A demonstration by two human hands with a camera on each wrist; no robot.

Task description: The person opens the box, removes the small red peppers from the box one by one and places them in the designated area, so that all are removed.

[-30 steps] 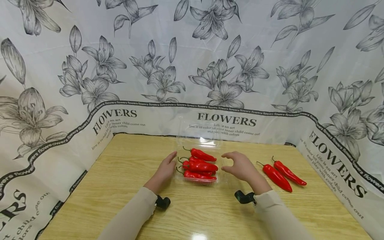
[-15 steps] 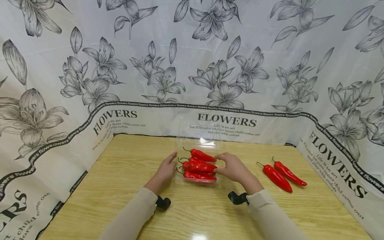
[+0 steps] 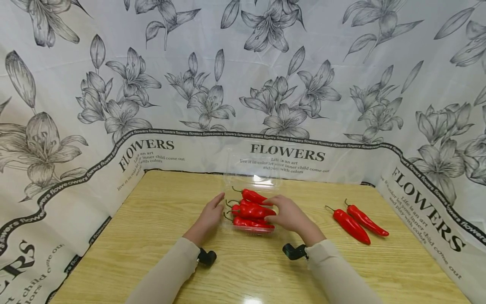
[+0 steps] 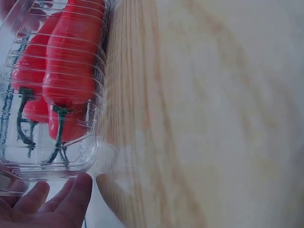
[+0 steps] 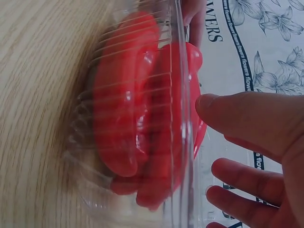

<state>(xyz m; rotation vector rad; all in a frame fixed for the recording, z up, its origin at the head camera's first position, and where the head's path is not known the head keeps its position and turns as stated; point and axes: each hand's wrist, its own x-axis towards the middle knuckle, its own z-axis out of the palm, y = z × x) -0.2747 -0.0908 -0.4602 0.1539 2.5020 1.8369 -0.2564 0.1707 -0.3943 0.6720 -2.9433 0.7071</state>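
Several red peppers (image 3: 250, 210) with green stems lie piled in a clear plastic clamshell box (image 3: 253, 230), whose lid (image 3: 250, 180) is raised at the back. My left hand (image 3: 209, 214) rests at the box's left end; in the left wrist view its fingertips (image 4: 81, 183) are against the clear wall. Over the box's right end, my right hand (image 3: 291, 214) reaches to the upper peppers. The right wrist view has its thumb (image 5: 247, 111) at a pepper's edge and the other fingers apart. Whether the thumb presses on the pepper is hard to tell.
Two more red peppers, a wide one (image 3: 351, 226) and a slimmer one (image 3: 366, 219), lie on the wooden table (image 3: 243, 270) to the right. A white cloth (image 3: 206, 154) printed with flowers rises behind and along both sides.
My right hand has moved left from beside the box to over the peppers' right ends. The left hand and the two loose peppers stay where they were.
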